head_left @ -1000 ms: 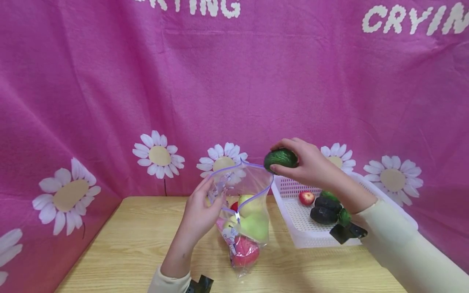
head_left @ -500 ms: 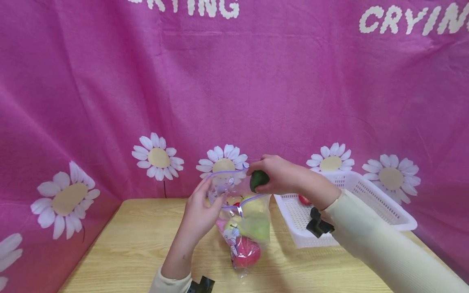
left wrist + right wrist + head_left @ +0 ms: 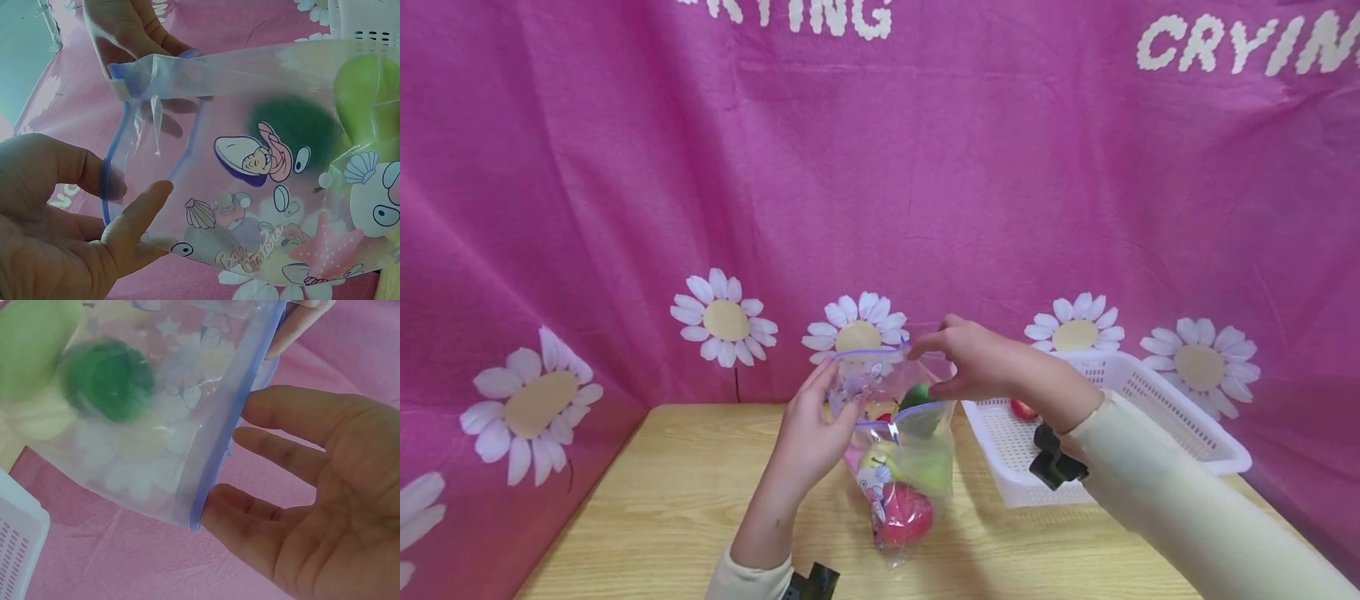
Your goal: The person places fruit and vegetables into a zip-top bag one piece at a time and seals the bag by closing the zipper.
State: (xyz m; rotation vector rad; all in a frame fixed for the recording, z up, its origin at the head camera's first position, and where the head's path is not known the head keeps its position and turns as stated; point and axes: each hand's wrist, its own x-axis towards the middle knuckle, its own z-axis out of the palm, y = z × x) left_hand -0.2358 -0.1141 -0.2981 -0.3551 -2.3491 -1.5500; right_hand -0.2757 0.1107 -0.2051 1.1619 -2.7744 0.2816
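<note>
A clear plastic zip bag [image 3: 874, 482] with a purple-blue zip edge stands upright on the table, its mouth wide. My left hand [image 3: 811, 429] pinches the near-left rim between thumb and fingers, as the left wrist view shows. Inside the bag, a dark green avocado [image 3: 914, 397] lies below the mouth, blurred through the plastic. Under it are a light green pear-like fruit [image 3: 369, 94] and a red fruit [image 3: 904, 515]. At the right side of the mouth is my right hand [image 3: 973, 358], holding nothing; its fingers [image 3: 234, 503] are spread and touch the zip edge.
A white perforated basket [image 3: 1000, 467] stands on the right of the wooden table [image 3: 700, 500]. A red apple [image 3: 1022, 409] shows in it, and my right forearm hides part of its inside. Behind hangs a pink cloth [image 3: 880, 167] with daisies.
My right hand carried the avocado left and down from above the basket side to the bag's mouth, then let it go into the bag. The left hand kept its hold on the rim.
</note>
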